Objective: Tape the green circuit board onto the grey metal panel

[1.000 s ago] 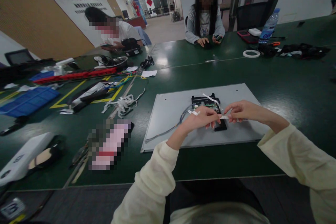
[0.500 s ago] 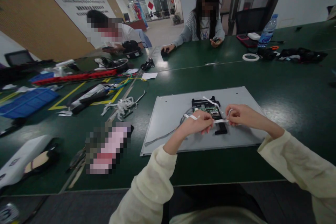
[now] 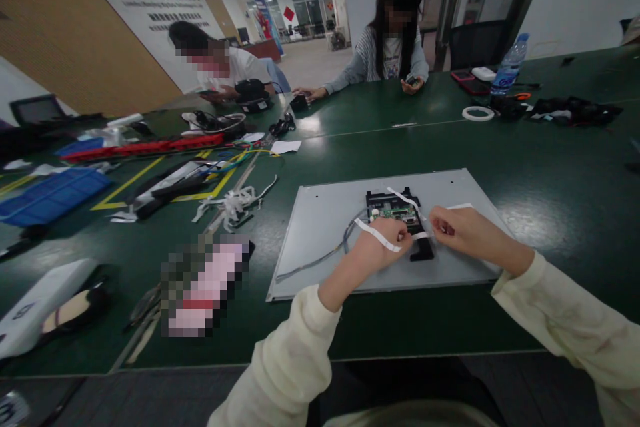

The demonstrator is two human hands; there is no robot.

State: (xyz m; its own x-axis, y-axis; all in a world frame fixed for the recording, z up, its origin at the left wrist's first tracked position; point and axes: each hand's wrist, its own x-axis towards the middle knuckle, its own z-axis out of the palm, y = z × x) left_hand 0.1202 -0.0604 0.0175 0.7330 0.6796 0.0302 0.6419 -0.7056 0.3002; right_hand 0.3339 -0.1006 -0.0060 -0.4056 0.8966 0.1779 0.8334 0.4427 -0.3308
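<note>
A white tape strip is pinched between the left hand and the right hand, above the grey panel on the tabletop.

Grey rectangular metal panel: one
Green circuit board in a black frame: one
Thin white tape strips: three
Clear plastic water bottle with blue cap: one
White ring-shaped tape roll: one
Blue plastic trays: two
Other seated people: two
Wearer's bare hands: two, left hand and right hand
</note>
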